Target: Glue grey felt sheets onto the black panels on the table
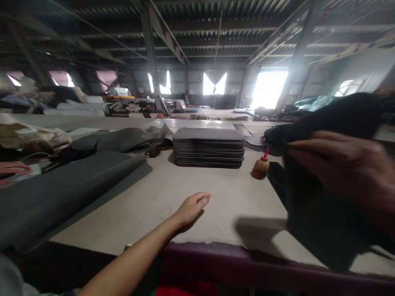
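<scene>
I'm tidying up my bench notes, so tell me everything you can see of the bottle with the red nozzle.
The bottle is small and squat, apparently translucent plastic, yellowish above and darker reddish-brown below. A red collar carries a thin, tapering red nozzle. It rests base down on the pale tabletop, right of the stack, appearing to lean slightly right. Neither left hand nor right hand touches it. No label is readable.

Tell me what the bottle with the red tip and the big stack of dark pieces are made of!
The bottle looks like smooth, partly see-through plastic, because darker brown shows low inside. Its red tip seems to be plastic too. The stack looks like thin, dull grey leather, or maybe fake leather: the layers bend slightly at their edges.
</scene>
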Demonstrator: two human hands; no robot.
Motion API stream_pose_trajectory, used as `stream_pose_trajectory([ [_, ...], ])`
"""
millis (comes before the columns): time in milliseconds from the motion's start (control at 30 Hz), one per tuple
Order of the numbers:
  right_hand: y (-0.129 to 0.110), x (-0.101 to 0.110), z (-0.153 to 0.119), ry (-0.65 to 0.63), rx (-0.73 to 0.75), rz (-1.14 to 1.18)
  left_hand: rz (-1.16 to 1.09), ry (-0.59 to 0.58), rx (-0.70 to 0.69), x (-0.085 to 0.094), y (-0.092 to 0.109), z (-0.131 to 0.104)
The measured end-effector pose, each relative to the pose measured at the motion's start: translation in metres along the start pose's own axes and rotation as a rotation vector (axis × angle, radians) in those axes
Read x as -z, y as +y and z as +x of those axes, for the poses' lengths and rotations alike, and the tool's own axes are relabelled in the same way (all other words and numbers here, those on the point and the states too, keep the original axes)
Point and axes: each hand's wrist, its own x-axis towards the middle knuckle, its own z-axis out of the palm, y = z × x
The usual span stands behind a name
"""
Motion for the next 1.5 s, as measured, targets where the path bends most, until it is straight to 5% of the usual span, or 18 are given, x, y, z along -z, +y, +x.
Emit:
stream_pose_trajectory([
  [133, -0.081, -0.082, 0.005, -0.363, 0.338, 0.128, -0.410, 0.045, 0.160, 0.009, 0.009, -0.016],
  [267, -0.136, -0.168, -0.019, -0.690, 0.381, 0.229, -0.959, 0.093, 0.360, 0.029, 0.021, -0.041],
  [367, -0.150, -0.199, -0.039, -0.805, 0.361, 0.262, -1.064, 0.091, 0.368, 0.046, 0.023, -0.051],
  [533, -0.145, -0.185, -0.058, -0.925, 0.323, 0.509, -0.727, 0.210, 0.454, 0.054, 0.012, -0.044],
  [633, -0.112, -0.168, -0.067, -0.829, 0.200, 0.704, -0.624, 0.253, 0.459, 0.057, 0.008, -0.036],
  [800, -0.006, -0.157, -0.099, -0.661, -0.123, 0.099, -0.514, 0.235, 0.448, 0.077, 0.010, -0.026],
  [900, 0.034, -0.149, -0.129, -0.630, -0.243, -0.062, -0.440, 0.235, 0.453, 0.090, 0.009, -0.019],
  [1100, 0.017, -0.126, -0.172, -0.687, -0.018, -0.280, -0.346, 0.233, 0.478, 0.103, -0.002, -0.010],
  [1300, 0.016, -0.136, -0.181, -0.594, -0.266, -0.403, -0.266, 0.352, 0.465, 0.105, -0.007, 0.005],
  [1500, 0.032, -0.146, -0.193, -0.534, -0.235, -0.358, -0.187, 0.425, 0.501, 0.111, -0.018, 0.015],
])
